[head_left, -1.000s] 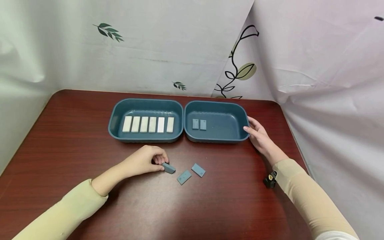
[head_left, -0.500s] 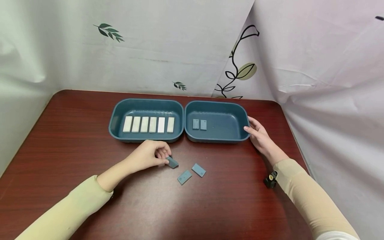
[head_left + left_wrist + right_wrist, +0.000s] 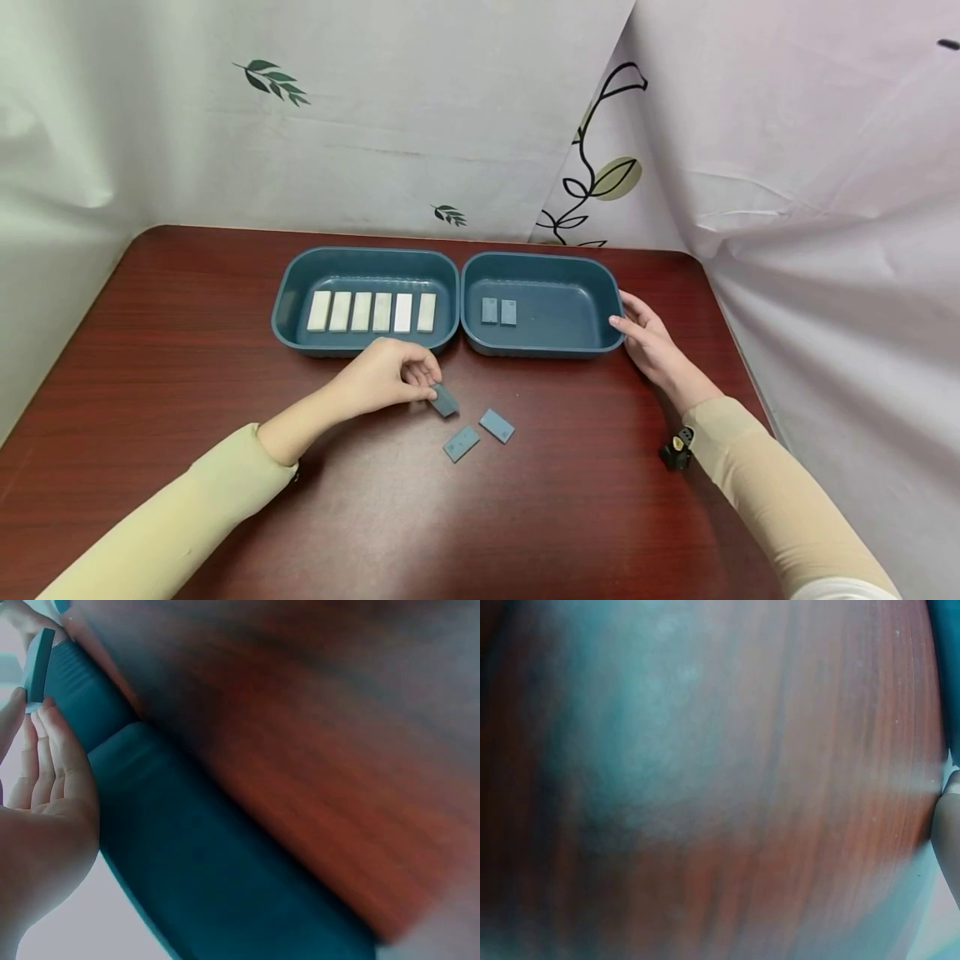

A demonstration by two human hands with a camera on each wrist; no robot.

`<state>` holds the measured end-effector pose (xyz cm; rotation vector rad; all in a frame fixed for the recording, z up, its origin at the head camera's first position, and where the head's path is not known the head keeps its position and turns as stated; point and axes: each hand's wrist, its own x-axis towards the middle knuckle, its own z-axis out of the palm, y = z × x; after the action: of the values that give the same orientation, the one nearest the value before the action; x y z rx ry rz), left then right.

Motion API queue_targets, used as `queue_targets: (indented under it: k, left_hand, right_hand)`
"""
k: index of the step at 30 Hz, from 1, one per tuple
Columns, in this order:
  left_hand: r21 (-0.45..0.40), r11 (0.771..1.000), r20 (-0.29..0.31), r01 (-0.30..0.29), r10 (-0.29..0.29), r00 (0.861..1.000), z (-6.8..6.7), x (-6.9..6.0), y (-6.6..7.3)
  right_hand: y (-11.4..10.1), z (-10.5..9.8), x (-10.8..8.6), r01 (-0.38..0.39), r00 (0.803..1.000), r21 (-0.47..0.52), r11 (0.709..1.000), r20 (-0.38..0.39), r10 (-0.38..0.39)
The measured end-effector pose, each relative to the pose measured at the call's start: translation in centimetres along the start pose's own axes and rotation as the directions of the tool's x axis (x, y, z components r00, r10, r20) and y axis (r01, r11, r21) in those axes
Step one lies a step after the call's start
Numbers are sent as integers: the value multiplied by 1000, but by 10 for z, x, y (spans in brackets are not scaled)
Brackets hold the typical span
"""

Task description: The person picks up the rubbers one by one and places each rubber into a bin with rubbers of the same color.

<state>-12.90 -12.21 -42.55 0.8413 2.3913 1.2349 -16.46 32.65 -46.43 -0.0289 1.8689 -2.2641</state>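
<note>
My left hand [image 3: 386, 375] pinches a blue-grey rectangular tile [image 3: 445, 401] between thumb and fingertips, above the table in front of the two bins. In the left wrist view the same tile [image 3: 39, 669] stands up edgewise from the fingertips. Two more blue-grey tiles [image 3: 461, 443] [image 3: 497, 425] lie flat on the table just beyond it. At the right end of the right blue bin [image 3: 540, 349], my right hand [image 3: 651, 342] holds the wall, thumb at the rim and fingers along the outside. Inside that bin, two blue-grey tiles [image 3: 489, 311] lie side by side at the left.
A matching left blue bin [image 3: 360, 348] sits against the right one and contains a row of several whitish tiles [image 3: 361, 312]. Both stand near the back of the dark red table [image 3: 525, 517]. A white curtain [image 3: 375, 125] hangs behind and at the sides.
My left hand has moved right and away from me, carrying the pinched tile towards the bins; the tile has turned somewhat. The right hand and the other tiles have stayed put.
</note>
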Motion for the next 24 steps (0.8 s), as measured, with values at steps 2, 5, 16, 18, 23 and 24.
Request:
queue_targets:
  k: [2, 5, 16, 18, 23, 24]
  left_hand:
    - [-3, 1000, -1, 8, -8, 1000, -2, 2, 5]
    - [-6, 1000, -9, 8, -8, 1000, -4, 6, 13]
    - [40, 999, -32, -30, 31, 999, -14, 29, 33]
    - [51, 998, -33, -42, 44, 998, -16, 34, 35]
    - [44, 998, -28, -55, 56, 998, -20, 49, 39]
    - [37, 998, -26, -56, 57, 998, -21, 52, 39]
  right_hand:
    - [0, 0, 0, 0, 1000, 4, 1000, 0, 0]
    - [0, 0, 0, -1, 1000, 8, 1000, -1, 1]
    - [-2, 2, 0, -4, 1000, 9, 1000, 4, 4]
    - [-2, 2, 0, -5, 1000, 9, 1000, 2, 5]
    - [-2, 2, -1, -5, 1000, 9, 1000, 3, 5]
    - [-2, 2, -1, -4, 1000, 10, 1000, 4, 4]
